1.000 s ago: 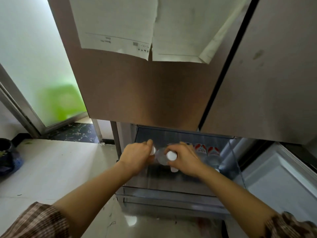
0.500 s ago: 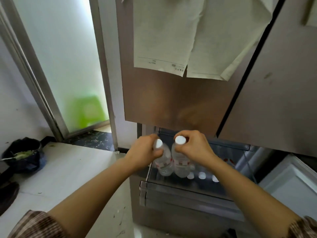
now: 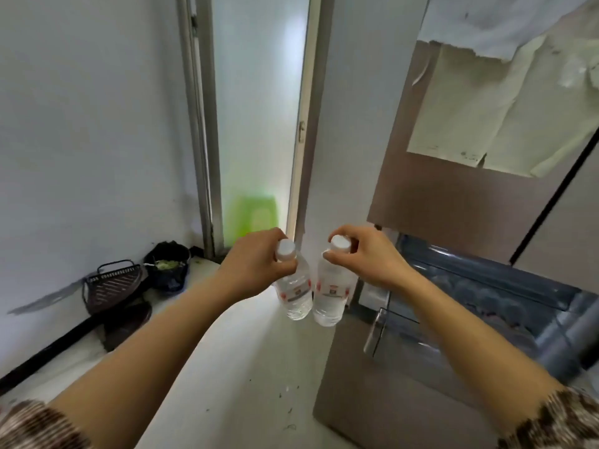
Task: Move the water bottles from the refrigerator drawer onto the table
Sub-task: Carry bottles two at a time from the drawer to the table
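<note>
The left grip (image 3: 256,267) is curled round the neck of the left bottle (image 3: 296,294), just under its white cap, and the right grip (image 3: 368,259) grasps the right bottle (image 3: 330,298) by the neck in the same way. Both bottles hang nearly upright, side by side and close together, over the floor (image 3: 246,358). They are left of the open drawer (image 3: 470,286).

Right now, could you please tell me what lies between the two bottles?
Nothing. In the head view the left bottle and right bottle hang side by side, a narrow bare gap between them, bases almost touching.
</note>
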A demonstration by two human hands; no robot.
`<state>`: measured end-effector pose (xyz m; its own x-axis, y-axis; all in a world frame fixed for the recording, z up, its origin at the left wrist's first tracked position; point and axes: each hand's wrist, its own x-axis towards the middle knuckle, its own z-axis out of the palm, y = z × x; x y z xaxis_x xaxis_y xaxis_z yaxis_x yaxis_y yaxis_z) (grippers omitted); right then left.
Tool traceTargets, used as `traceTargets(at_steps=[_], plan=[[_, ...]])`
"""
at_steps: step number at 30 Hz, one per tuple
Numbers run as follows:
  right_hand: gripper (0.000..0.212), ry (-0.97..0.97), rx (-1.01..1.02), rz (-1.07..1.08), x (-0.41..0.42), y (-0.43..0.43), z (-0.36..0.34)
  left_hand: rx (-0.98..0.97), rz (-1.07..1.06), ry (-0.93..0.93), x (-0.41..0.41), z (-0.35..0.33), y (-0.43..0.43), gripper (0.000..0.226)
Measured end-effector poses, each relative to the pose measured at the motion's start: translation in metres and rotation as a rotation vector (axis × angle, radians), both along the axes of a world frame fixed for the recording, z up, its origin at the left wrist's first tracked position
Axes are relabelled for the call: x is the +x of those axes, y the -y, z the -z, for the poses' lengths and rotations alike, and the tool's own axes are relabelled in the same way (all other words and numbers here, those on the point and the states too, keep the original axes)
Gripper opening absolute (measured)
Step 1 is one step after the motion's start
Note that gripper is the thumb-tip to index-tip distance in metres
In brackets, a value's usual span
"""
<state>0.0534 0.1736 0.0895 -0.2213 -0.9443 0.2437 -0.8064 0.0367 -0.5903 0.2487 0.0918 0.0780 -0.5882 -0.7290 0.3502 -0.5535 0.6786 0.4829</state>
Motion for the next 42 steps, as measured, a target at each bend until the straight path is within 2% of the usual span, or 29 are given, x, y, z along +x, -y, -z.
traceTargets(at_steps=[6, 11, 18, 20, 25, 32, 38, 42], plan=[[0.021, -0.017, 0.105, -0.252, 0.144, 0.034, 0.038, 0.105, -0.198, 0.111, 0.155, 0.035, -0.010, 0.022], [0.016, -0.044, 0.157, -0.491, 0.263, 0.069, 0.060, 0.188, -0.416, 0.163, 0.272, 0.060, -0.019, 0.026], [0.018, -0.095, 0.189, -0.781, 0.431, 0.116, 0.075, 0.229, -0.721, 0.146, 0.436, 0.072, -0.020, 0.023], [0.022, -0.085, 0.200, -0.845, 0.477, 0.133, 0.078, 0.269, -0.779, 0.116, 0.481, 0.076, -0.014, 0.021], [0.024, -0.212, 0.135, -1.018, 0.593, 0.183, 0.085, 0.355, -0.856, 0.110, 0.587, 0.078, 0.012, 0.022], [0.027, -0.270, 0.135, -1.092, 0.747, 0.247, 0.094, 0.367, -0.992, 0.110, 0.727, 0.066, 0.044, 0.024], [0.026, -0.189, 0.096, -1.094, 0.860, 0.283, 0.090, 0.359, -1.082, 0.077, 0.828, 0.060, 0.067, 0.023], [0.036, -0.163, 0.093, -1.112, 0.930, 0.306, 0.092, 0.350, -1.108, 0.078, 0.892, 0.059, 0.085, 0.023]])
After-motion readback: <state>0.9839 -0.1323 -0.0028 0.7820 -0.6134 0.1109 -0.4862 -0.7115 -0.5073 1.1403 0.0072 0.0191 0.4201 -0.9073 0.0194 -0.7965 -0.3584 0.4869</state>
